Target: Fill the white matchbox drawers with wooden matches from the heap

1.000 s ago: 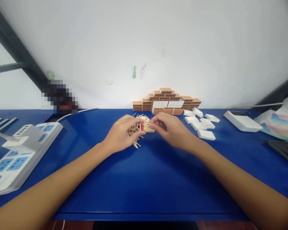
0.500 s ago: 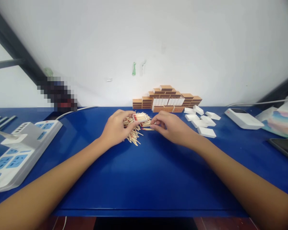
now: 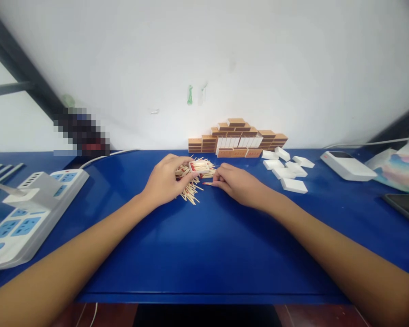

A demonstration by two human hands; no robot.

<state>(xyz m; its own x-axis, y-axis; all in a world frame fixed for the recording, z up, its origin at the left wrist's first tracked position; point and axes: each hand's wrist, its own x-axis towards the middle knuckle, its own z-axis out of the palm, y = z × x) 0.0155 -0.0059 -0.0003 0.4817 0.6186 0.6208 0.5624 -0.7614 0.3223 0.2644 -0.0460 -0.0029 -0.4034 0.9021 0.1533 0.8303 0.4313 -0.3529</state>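
Observation:
My left hand (image 3: 167, 178) grips a small white matchbox tray (image 3: 200, 172) between thumb and fingers, and matches with red heads lie inside it. Under and around the tray spreads a loose pile of matches (image 3: 190, 193). Just right of the pile, my right hand (image 3: 236, 182) is closed in a pinch on a few matches (image 3: 208, 183), their red heads pointing left toward the tray. The curled fingers hide the other ends of these matches.
Brown matchboxes (image 3: 235, 153) are stacked in steps against the wall. Several white trays (image 3: 294, 185) lie to the right, near a white device (image 3: 348, 165), a plastic packet (image 3: 397, 170) and a phone (image 3: 407, 206). A power strip (image 3: 37, 227) occupies the left of the blue table (image 3: 204, 254).
My right hand's fingers have closed onto matches at the pile's right side and drawn slightly left. My left hand keeps the tray in nearly the same place.

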